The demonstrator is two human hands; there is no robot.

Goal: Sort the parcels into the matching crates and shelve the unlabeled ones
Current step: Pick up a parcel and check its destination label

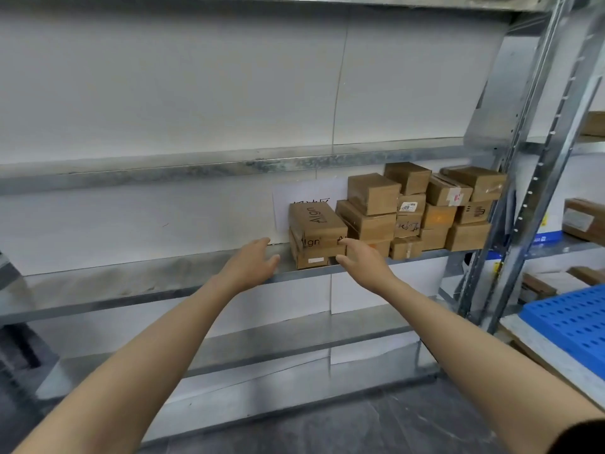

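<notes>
Two hands out, both open, fingers loose, gripping nothing. Left hand (252,262) hovers over the front edge of the shelf (131,283), just left of a two-box stack and apart from it.

Between the hands are 2 brown boxes printed "Align", top box (317,219) on bottom box (309,255), both on the shelf. Right hand (363,260) is in front of the bottom box's right end and its fingertips (340,244) overlap that box. Can't tell if they touch it.

Behind the stack, above both hands, 1 white paper sheet (304,196) is on the wall, its writing partly hidden.

Right of the right hand, same shelf, about 13 more brown boxes stand in 4 columns:
- first column (373,194): 3 high, lowest box partly behind the right hand
- second column (407,176): 4 high, white label on the second from top
- third column (448,191): 3 high, white-and-red sticker on the top one
- fourth column (474,183): 3 high, next to the post (523,204)

Past the post, further right of the right hand and lower, is 1 blue plastic panel (573,319) with holes. Can't tell if it is a crate, and no contents are visible. 1 side box (582,219) sits on the next shelf, level with the hands.
</notes>
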